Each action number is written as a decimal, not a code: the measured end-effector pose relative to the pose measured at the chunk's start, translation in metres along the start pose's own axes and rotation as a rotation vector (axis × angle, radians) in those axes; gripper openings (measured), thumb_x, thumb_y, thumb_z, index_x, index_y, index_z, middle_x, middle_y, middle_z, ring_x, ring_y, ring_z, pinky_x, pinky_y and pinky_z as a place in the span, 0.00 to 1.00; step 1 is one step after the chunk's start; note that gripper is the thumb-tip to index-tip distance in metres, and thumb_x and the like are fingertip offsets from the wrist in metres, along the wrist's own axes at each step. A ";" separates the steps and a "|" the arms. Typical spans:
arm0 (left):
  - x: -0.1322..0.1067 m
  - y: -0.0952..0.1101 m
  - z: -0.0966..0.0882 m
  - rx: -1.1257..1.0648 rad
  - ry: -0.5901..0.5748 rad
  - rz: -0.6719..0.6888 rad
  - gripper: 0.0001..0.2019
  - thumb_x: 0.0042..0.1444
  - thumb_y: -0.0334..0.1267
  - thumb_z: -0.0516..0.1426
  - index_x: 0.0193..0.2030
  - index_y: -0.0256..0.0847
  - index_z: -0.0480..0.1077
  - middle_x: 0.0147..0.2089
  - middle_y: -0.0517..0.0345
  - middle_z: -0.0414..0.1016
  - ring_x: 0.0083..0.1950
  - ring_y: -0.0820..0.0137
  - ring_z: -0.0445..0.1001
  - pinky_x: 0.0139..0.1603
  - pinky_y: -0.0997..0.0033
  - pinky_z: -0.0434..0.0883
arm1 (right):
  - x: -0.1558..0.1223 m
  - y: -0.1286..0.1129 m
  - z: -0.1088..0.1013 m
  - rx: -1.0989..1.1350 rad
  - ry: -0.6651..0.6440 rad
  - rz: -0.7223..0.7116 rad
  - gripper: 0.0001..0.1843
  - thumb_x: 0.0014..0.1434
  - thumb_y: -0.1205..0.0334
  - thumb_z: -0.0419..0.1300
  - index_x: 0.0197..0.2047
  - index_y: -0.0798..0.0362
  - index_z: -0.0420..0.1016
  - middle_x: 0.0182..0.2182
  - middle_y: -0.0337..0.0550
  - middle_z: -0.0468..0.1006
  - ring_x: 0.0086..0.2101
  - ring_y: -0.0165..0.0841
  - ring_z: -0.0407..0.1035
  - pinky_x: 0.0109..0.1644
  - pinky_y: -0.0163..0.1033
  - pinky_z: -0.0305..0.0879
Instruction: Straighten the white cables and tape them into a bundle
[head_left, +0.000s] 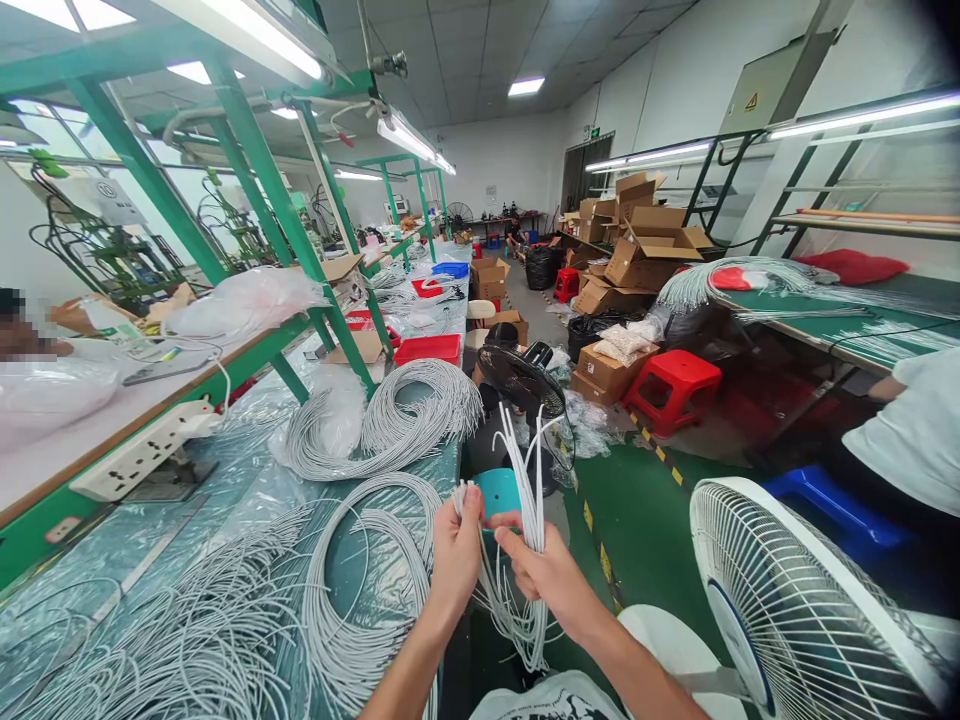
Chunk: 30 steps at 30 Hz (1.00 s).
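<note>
My right hand (551, 570) is closed around a bundle of white cables (531, 480), whose loose ends fan out above it. Close beside it, my left hand (456, 540) pinches the ends of some white cables between thumb and fingers. Below both hands the cables hang in a loop over the table's edge. On the table to the left lie a coil of white cables (330, 590) and a spread pile of loose cables (187, 610). Farther back rests another coiled cable bundle (420, 410).
A white fan (795, 600) stands close at right, a black fan (521, 380) ahead. Behind my hands is a teal stool (499, 492). A power strip (142, 450) is fixed at left. Red stool (675, 385), cardboard boxes (652, 240) and a seated person (911, 430) are on the right.
</note>
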<state>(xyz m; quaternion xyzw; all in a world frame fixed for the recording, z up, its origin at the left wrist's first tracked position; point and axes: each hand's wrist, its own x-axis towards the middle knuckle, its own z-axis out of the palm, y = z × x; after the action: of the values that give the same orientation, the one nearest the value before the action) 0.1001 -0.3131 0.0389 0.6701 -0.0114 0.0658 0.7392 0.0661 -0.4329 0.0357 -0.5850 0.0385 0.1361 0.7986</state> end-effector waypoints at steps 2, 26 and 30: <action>0.001 0.000 0.000 -0.067 0.014 -0.008 0.25 0.59 0.58 0.54 0.23 0.40 0.57 0.23 0.66 0.53 0.25 0.77 0.52 0.25 0.77 0.55 | -0.002 0.002 -0.002 0.034 -0.026 -0.008 0.31 0.50 0.32 0.62 0.40 0.53 0.71 0.16 0.23 0.46 0.16 0.20 0.36 0.18 0.31 0.35; 0.007 0.018 0.006 0.162 -0.202 -0.014 0.22 0.55 0.54 0.57 0.22 0.38 0.61 0.21 0.67 0.49 0.24 0.77 0.46 0.25 0.74 0.49 | -0.010 0.013 -0.001 0.051 0.002 0.085 0.34 0.50 0.27 0.57 0.22 0.52 0.59 0.16 0.27 0.48 0.16 0.21 0.38 0.20 0.32 0.33; 0.008 0.023 0.005 0.204 -0.173 0.031 0.24 0.55 0.55 0.57 0.20 0.40 0.56 0.22 0.66 0.47 0.25 0.76 0.46 0.25 0.74 0.48 | -0.010 0.016 0.000 0.030 0.013 0.101 0.33 0.49 0.26 0.57 0.24 0.51 0.58 0.17 0.27 0.49 0.17 0.22 0.37 0.20 0.33 0.34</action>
<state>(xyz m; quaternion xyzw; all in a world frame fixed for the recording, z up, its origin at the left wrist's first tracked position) 0.1058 -0.3157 0.0628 0.7448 -0.0789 0.0202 0.6623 0.0523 -0.4302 0.0227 -0.5713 0.0751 0.1719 0.7990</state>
